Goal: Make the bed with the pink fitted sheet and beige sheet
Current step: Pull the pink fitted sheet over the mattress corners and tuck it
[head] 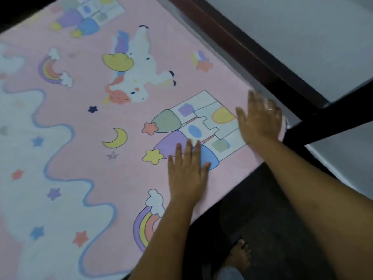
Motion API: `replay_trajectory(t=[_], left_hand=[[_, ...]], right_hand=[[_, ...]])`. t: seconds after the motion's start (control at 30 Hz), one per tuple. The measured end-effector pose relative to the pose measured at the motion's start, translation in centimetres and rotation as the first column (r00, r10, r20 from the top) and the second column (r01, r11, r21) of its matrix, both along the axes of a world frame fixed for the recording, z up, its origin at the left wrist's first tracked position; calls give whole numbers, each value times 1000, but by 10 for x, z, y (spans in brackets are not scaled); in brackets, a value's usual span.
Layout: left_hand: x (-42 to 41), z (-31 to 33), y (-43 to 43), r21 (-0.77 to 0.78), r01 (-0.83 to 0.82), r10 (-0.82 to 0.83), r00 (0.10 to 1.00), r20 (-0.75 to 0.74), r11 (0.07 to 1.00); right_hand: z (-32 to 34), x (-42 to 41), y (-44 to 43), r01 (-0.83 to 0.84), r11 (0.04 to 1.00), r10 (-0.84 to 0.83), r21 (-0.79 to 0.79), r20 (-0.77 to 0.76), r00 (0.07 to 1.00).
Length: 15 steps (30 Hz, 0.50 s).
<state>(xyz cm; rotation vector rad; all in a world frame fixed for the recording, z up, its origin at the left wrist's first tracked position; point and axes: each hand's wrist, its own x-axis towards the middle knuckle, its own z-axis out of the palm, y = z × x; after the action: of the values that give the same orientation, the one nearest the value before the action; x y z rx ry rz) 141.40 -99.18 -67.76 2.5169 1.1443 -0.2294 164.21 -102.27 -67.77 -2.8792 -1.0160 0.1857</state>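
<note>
Pink fitted sheet (pixel 105 122) lies flat over the mattress, both palms spread empty on it; right hand (pixel 260 120) nearest the bed's corner, left hand (pixel 188 168) beside the near edge.

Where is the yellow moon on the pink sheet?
In the head view the yellow moon sits near the middle of the pink fitted sheet, just left of the castle picture and up-left of the left hand.
</note>
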Motion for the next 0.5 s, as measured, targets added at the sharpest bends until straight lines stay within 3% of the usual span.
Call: replay_trajectory(t=[0.07,0.1,0.17,0.2,0.27,0.3,0.4,0.5], left_hand=[[-1,8,-2,-117,95,-82,990,113,989],[-3,14,-2,-249,103,-46,974,223,963],[-20,30,0,-538,30,239,874,423,842],[-31,33,4,-589,-52,394,789,471,807],[-76,29,14,-486,-314,560,637,529,816],[-107,24,22,-374,-436,575,622,532,818],[-219,6,34,-54,-619,607,743,281,784],[-327,1,12,78,-619,619,785,27,781]], right_hand=[[8,0,7,239,971,-237,26,-46,970],[12,-3,11,291,955,-288,55,-53,956],[16,-26,22,186,977,-185,107,-11,983],[17,-44,30,65,991,-66,117,5,998],[12,-102,48,-214,973,216,82,-19,976],[8,-135,56,-339,939,342,57,-50,938],[-5,-238,72,-597,802,591,2,-144,793],[-13,-340,65,-730,684,718,13,-190,669]])
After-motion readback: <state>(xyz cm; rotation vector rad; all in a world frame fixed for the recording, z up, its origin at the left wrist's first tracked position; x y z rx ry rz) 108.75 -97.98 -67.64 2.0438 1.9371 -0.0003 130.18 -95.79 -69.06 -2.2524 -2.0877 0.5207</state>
